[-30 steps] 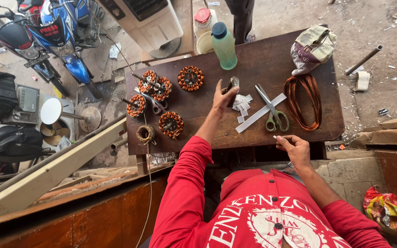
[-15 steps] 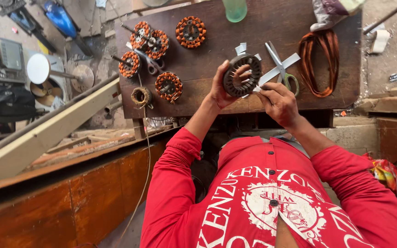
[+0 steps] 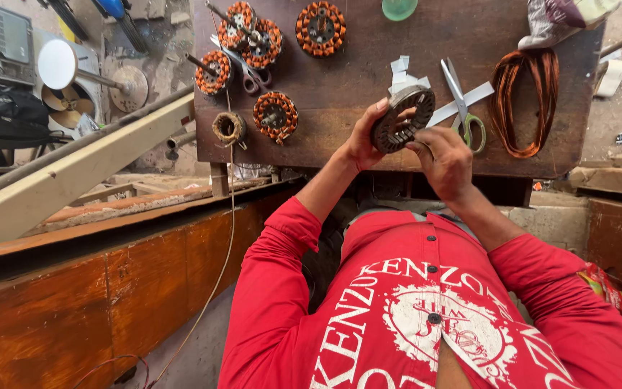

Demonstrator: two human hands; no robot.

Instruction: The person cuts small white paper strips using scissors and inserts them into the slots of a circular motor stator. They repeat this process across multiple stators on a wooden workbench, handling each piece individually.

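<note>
A person in a red long-sleeved shirt point(image 3: 426, 302) holds a bare, dark grey slotted metal stator ring point(image 3: 402, 119) above the near edge of a dark wooden workbench point(image 3: 368, 79). The left hand point(image 3: 363, 140) grips the ring's left rim, thumb and fingers curled around it, while the right hand point(image 3: 446, 160) pinches its lower right edge with the fingertips. Just beyond lie white paper strips point(image 3: 404, 72) and green-handled scissors point(image 3: 463, 108), with a coil of copper wire point(image 3: 523, 101) to the right. Farther left sit five copper-wound stators point(image 3: 275, 114) and a small wire spool point(image 3: 229, 128).
</note>
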